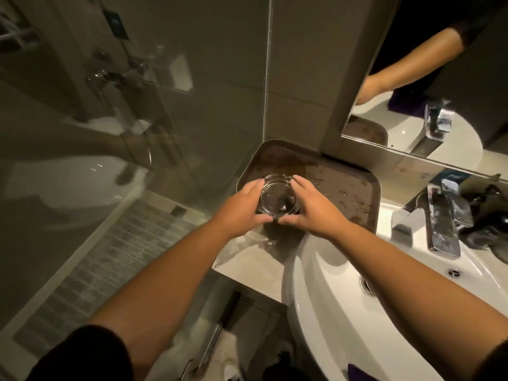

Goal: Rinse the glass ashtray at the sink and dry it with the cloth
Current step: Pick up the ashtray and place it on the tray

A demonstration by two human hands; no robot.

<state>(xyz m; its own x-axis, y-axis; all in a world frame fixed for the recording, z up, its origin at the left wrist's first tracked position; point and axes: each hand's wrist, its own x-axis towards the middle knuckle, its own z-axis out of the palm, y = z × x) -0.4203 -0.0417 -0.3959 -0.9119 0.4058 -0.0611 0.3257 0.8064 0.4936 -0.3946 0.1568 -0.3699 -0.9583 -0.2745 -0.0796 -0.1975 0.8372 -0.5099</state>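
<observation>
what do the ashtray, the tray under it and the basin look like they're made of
Ashtray: clear glass; the tray shows through it.
Tray: dark brown with a thin raised rim, wet and speckled; plastic or coated metal, hard to say.
Basin: glossy white, probably glazed ceramic, with smooth highlights.

Brown tray (354, 188), wet and speckled with drops, sits on the table at 12 o'clock from centre, its far edge against the tiled wall (297, 64). Chrome faucet (439, 218) at 3 o'clock, spout over the white basin; a dark blurred object (486, 215) just beside it, cannot tell what. Mirror (439, 78) at 1 o'clock, reflecting the faucet and an arm. Glass shower partition (110, 119) fills 9 to 11 o'clock, with shower fittings (110, 75) behind it. Tiled mosaic floor (110, 265) at 8 o'clock. Beige table ledge (247, 262) near centre, wet. White shoe (231, 369) at 6 o'clock on the floor.
</observation>
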